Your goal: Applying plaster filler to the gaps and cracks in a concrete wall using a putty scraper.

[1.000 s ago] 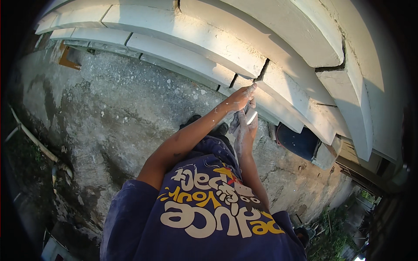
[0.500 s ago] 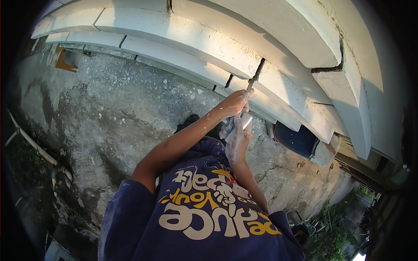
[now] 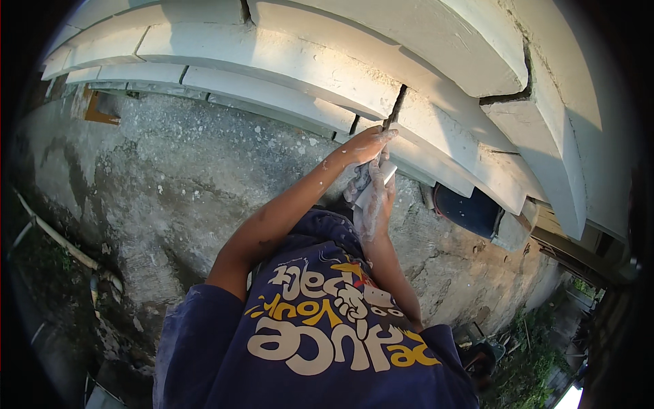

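My left hand (image 3: pixel 370 144), smeared with white paste, is raised to a dark gap (image 3: pixel 397 102) between two white beams (image 3: pixel 327 75). Its fingers are closed, and a thin dark sliver shows at their tips; whether that is a tool or the gap itself is unclear. Just below, my right hand (image 3: pixel 379 208), coated in the same paste, is closed around a white straight-edged piece (image 3: pixel 387 173). Crumpled greyish material (image 3: pixel 357 185), smeared white, lies against this hand; its kind cannot be made out. The two hands nearly touch.
More stepped white beams with open joints (image 3: pixel 507 99) run overhead. Below lies a stained concrete floor (image 3: pixel 197 177). A dark blue container (image 3: pixel 465 213) stands to the right, under the beams. Pipes (image 3: pixel 65 238) lie at the left, and plants (image 3: pixel 524 368) grow at the lower right.
Both hands have shifted slightly up and to the left, staying close together. The view has moved a little. The right hand keeps hold of the white piece.
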A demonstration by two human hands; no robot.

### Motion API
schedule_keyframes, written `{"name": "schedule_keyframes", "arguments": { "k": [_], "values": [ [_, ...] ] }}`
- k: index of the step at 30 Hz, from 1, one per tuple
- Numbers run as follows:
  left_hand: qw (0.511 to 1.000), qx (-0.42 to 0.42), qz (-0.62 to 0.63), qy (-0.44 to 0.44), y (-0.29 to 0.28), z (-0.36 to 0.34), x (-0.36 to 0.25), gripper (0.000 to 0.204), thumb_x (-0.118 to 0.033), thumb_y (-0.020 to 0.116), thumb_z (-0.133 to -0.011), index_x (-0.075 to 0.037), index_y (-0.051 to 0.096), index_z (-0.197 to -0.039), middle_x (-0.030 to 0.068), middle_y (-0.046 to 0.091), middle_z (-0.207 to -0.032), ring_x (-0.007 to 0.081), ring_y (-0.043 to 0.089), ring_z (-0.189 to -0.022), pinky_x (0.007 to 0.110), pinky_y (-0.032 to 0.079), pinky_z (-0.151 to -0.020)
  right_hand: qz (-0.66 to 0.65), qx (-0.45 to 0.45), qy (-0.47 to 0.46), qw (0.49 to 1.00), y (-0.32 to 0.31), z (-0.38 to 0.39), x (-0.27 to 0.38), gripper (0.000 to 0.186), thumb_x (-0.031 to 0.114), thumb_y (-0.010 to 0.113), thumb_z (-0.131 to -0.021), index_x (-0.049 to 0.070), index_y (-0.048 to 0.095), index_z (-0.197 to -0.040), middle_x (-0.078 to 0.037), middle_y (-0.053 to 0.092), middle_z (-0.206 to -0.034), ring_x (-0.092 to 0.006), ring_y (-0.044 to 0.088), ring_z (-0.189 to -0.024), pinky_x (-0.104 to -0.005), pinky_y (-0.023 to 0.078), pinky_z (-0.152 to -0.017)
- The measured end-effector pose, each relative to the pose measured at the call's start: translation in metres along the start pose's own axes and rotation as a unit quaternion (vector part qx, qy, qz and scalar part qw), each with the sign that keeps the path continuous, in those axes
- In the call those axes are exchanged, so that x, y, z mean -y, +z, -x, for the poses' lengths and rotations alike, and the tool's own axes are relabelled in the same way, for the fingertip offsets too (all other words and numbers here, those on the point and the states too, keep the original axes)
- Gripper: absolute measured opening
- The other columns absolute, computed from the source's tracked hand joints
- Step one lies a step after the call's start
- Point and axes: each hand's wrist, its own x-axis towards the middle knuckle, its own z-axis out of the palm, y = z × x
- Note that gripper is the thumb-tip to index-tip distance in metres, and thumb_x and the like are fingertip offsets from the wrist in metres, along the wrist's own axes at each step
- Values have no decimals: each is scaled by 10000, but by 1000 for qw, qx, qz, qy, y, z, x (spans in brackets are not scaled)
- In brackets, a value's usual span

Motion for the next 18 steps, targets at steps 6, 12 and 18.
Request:
{"name": "schedule_keyframes", "arguments": {
  "k": [6,12,18],
  "values": [
    [987,-112,102,-49,21,16,14,588,-589,449,-1025,-25,611,-990,59,611,-765,142,586,-708,289,458,-671,7,7,36,999,-3,17,6,326,187,561,-1029,96,460,-1326,-42,576,-891,-142,562,-631,-283,445,-501],
    [988,-107,112,11,22,9,25,578,-549,447,-1040,-6,623,-1134,77,646,-835,165,617,-804,286,464,-715,-6,10,18,1000,-8,11,7,308,184,577,-1032,79,484,-1306,-41,605,-956,-106,578,-658,-266,481,-507],
    [986,-134,35,89,29,18,28,580,-552,427,-1044,-12,625,-1121,91,653,-868,175,617,-850,311,477,-782,5,-14,44,999,2,24,12,271,197,555,-1033,101,486,-1277,-28,564,-829,-138,550,-632,-268,442,-511]
  ]
}}
